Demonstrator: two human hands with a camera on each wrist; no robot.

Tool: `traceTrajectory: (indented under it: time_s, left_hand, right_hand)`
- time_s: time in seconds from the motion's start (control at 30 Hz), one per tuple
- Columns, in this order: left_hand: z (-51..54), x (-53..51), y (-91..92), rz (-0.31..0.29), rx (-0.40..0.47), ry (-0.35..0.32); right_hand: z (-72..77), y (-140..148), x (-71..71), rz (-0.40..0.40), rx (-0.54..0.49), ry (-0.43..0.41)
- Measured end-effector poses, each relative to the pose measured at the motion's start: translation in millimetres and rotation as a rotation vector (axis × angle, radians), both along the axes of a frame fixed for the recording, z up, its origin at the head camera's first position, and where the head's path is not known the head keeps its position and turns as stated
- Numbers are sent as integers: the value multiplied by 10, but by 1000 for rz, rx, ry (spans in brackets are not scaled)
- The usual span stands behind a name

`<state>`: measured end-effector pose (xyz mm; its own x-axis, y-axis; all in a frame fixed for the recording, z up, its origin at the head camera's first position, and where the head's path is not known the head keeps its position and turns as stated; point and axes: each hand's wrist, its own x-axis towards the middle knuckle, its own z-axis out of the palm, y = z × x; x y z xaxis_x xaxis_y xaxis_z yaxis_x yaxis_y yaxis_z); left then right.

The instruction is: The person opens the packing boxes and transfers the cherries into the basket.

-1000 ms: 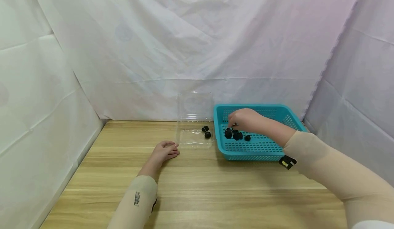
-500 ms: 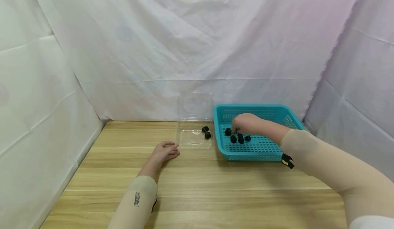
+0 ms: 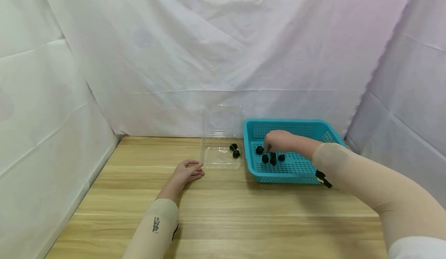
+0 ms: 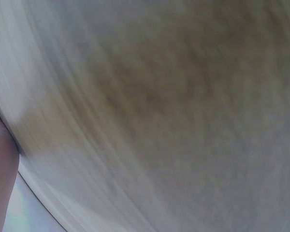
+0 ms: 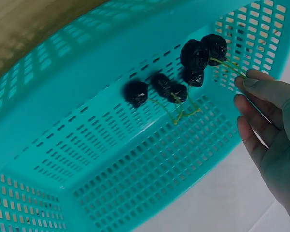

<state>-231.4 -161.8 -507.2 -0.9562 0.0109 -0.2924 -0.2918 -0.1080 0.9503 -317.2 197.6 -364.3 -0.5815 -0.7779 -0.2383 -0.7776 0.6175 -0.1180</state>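
Observation:
In the right wrist view my right hand (image 5: 275, 116) pinches thin green stems between thumb and fingertips. The stems lead to a pair of dark cherries (image 5: 195, 55) at the end of the turquoise basket (image 5: 135, 193). Several other dark cherries (image 5: 136, 93) with stems lie on the basket floor. In the head view the right hand (image 3: 278, 141) reaches down into the basket. My left hand (image 3: 186, 172) rests on the table with relaxed fingers, near the front left corner of a clear plastic box (image 3: 216, 158). Two dark cherries (image 3: 236, 153) with stems lie inside that box.
The box's clear lid (image 3: 222, 119) stands raised behind it, close to the white cloth backdrop (image 3: 209, 50). Box and basket sit side by side on the wooden table (image 3: 244, 216). White cloth also hangs at both sides.
My right hand has moved slightly right and lower within the basket. Cherries beneath it have shifted, with some now closer to the front. The left hand stays in place.

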Motion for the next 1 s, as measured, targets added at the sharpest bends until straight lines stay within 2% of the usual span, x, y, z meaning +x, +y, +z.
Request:
traceTrajectory:
  time_s: [0.13, 0.33, 0.6, 0.9, 1.0]
  left_hand:
    - [-11, -9, 8, 8, 10, -10]
    - [-34, -22, 22, 11, 23, -14]
    - [-20, -30, 18, 9, 27, -11]
    - [-25, -16, 14, -10, 15, 16]
    - [-24, -23, 25, -6, 17, 4]
  right_hand:
    - [-46, 20, -41, -24, 20, 2]
    - [-99, 25, -53, -43, 26, -62]
    - [-124, -9, -43, -26, 0, -86]
    - [-192, -52, -2, -17, 58, -98]
    - [-190, -52, 22, -25, 67, -97]
